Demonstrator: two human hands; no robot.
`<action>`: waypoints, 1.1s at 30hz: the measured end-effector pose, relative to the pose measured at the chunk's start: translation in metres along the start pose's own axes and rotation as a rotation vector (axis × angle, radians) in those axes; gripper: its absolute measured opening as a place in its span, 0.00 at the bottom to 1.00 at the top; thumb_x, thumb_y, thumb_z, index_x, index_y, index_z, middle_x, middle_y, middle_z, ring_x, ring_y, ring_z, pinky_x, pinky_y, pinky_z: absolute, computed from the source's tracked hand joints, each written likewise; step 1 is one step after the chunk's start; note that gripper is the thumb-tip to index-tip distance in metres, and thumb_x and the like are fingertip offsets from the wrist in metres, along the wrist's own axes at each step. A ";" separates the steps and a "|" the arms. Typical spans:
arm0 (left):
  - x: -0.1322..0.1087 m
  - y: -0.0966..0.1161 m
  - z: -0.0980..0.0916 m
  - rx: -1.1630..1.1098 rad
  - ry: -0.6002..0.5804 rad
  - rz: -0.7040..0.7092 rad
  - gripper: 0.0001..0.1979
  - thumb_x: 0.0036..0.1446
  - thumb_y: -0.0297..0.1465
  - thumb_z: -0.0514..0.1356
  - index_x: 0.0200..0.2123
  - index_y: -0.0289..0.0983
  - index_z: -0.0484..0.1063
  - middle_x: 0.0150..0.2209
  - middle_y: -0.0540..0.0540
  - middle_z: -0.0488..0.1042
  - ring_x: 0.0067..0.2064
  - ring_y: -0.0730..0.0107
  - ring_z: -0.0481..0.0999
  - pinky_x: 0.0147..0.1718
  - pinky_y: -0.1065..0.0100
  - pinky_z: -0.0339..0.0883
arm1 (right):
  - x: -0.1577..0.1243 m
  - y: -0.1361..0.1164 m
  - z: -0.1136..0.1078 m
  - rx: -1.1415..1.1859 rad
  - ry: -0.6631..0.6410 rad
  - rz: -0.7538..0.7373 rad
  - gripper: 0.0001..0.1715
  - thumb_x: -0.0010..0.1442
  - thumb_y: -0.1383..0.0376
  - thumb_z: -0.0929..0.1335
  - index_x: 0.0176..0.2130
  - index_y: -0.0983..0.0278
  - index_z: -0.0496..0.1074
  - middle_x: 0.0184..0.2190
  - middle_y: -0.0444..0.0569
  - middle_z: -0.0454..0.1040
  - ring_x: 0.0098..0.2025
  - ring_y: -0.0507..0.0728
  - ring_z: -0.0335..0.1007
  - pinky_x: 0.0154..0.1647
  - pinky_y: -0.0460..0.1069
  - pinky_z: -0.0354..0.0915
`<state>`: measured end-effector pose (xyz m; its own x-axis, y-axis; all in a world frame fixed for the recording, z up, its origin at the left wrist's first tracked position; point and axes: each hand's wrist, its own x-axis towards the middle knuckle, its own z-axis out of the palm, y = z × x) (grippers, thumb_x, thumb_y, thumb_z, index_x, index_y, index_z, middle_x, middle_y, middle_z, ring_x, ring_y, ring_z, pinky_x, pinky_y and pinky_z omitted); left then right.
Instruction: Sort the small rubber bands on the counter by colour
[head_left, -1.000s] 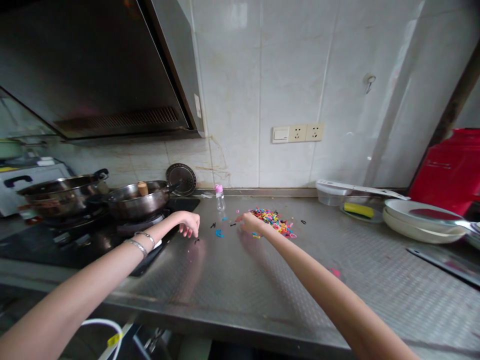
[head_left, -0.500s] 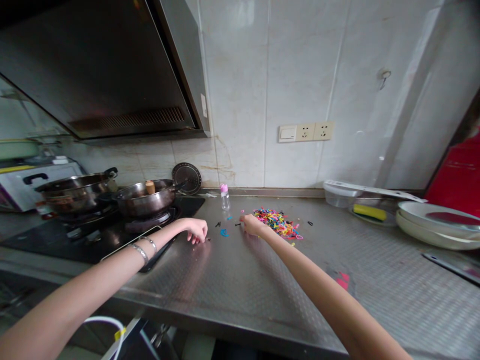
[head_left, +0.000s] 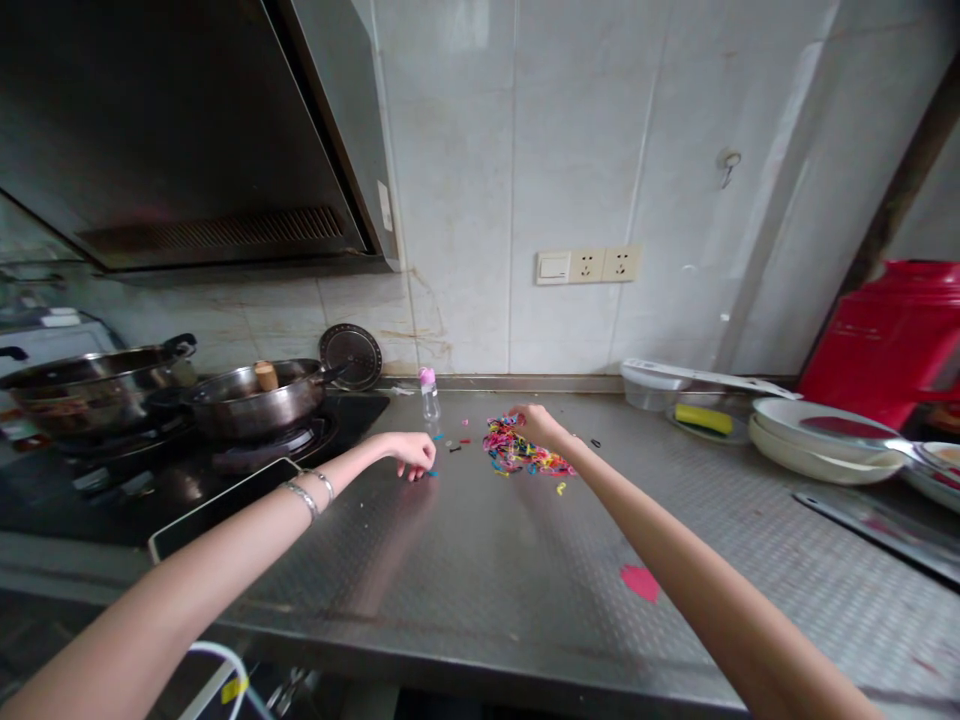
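Observation:
A heap of small colourful rubber bands (head_left: 510,455) lies on the steel counter. Over its upper right side is my right hand (head_left: 541,426), fingertips bent down into the heap and partly hidden, so what they pinch is unclear. To the left of the heap my left hand (head_left: 412,455) rests low over the counter with its fingers curled. Bits of blue band show at its fingertips, but its grip is hidden. Between the hands lie a few loose bands, including a black one (head_left: 455,449). Behind them stands a small clear bottle with a pink cap (head_left: 430,397).
Two steel pans (head_left: 255,405) sit on the black hob at left, with a dark flat tablet-like slab (head_left: 217,510) by its front edge. At right are a yellow sponge (head_left: 703,419), white pans (head_left: 817,445), a knife (head_left: 877,535) and a red flask (head_left: 885,340).
My right hand has gone from the heap's left edge to its upper right. My left hand has shifted right, to the blue bands. The view has turned rightward.

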<state>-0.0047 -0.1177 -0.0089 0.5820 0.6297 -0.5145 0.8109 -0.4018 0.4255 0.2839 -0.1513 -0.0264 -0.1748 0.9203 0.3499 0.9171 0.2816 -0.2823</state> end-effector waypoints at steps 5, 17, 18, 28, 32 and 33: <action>0.016 0.023 -0.006 -0.221 0.242 0.239 0.11 0.46 0.34 0.54 0.31 0.33 0.66 0.33 0.42 0.73 0.34 0.68 0.74 0.19 0.76 0.67 | -0.013 0.026 -0.006 0.005 0.045 0.059 0.21 0.46 0.72 0.63 0.42 0.69 0.71 0.37 0.53 0.73 0.38 0.54 0.67 0.38 0.44 0.60; 0.024 -0.028 -0.024 0.048 0.366 -0.126 0.19 0.38 0.25 0.56 0.39 0.32 0.70 0.29 0.46 0.73 0.27 0.72 0.71 0.20 0.78 0.63 | 0.002 -0.108 0.071 0.151 -0.182 -0.357 0.31 0.41 0.57 0.69 0.46 0.64 0.69 0.41 0.53 0.70 0.44 0.59 0.65 0.45 0.51 0.60; 0.023 -0.028 -0.021 0.024 0.329 -0.123 0.20 0.38 0.24 0.55 0.40 0.32 0.70 0.29 0.46 0.74 0.27 0.73 0.71 0.20 0.77 0.64 | 0.006 -0.118 0.077 0.134 -0.197 -0.368 0.31 0.40 0.55 0.69 0.45 0.64 0.70 0.40 0.53 0.71 0.46 0.61 0.64 0.46 0.53 0.60; 0.014 -0.029 -0.014 -0.172 0.238 -0.087 0.13 0.36 0.21 0.54 0.29 0.31 0.73 0.24 0.48 0.74 0.24 0.74 0.71 0.25 0.75 0.66 | 0.024 -0.158 0.073 0.091 -0.452 -0.208 0.13 0.42 0.60 0.67 0.31 0.62 0.74 0.28 0.44 0.74 0.32 0.53 0.69 0.30 0.44 0.62; 0.008 -0.023 -0.012 -0.130 0.281 -0.085 0.07 0.37 0.23 0.55 0.22 0.30 0.73 0.18 0.49 0.71 0.22 0.75 0.69 0.26 0.73 0.66 | 0.015 -0.164 0.063 0.054 -0.436 -0.284 0.11 0.44 0.66 0.66 0.30 0.64 0.76 0.27 0.46 0.75 0.29 0.52 0.69 0.26 0.42 0.60; 0.007 -0.022 -0.012 -0.114 0.283 -0.090 0.06 0.37 0.23 0.56 0.21 0.30 0.72 0.17 0.49 0.70 0.21 0.75 0.69 0.26 0.73 0.67 | 0.013 -0.166 0.063 0.038 -0.427 -0.314 0.11 0.44 0.67 0.66 0.30 0.65 0.76 0.28 0.47 0.75 0.30 0.53 0.69 0.26 0.42 0.60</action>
<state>-0.0191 -0.0966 -0.0123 0.4552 0.8258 -0.3330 0.8368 -0.2689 0.4769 0.1073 -0.1690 -0.0310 -0.5765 0.8165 0.0306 0.7848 0.5637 -0.2574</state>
